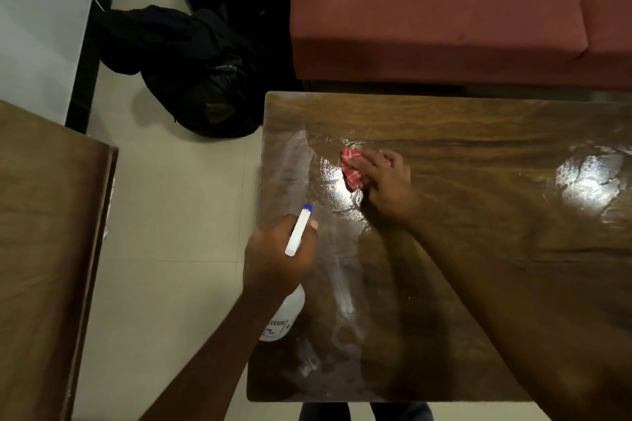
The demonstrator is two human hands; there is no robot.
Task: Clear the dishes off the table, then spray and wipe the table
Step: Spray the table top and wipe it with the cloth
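The brown wooden table fills the right half of the head view, its top shiny with wet streaks. My right hand presses a red-and-white checked cloth flat on the table near its left middle. My left hand grips a white spray bottle by the neck at the table's left edge. The bottle's white nozzle with a blue tip points up and toward the cloth. No dishes show on the table.
A red sofa stands just behind the table. A black backpack lies on the pale tiled floor to the left. A second wooden surface fills the near left. A white wall with a dark frame runs along the far left.
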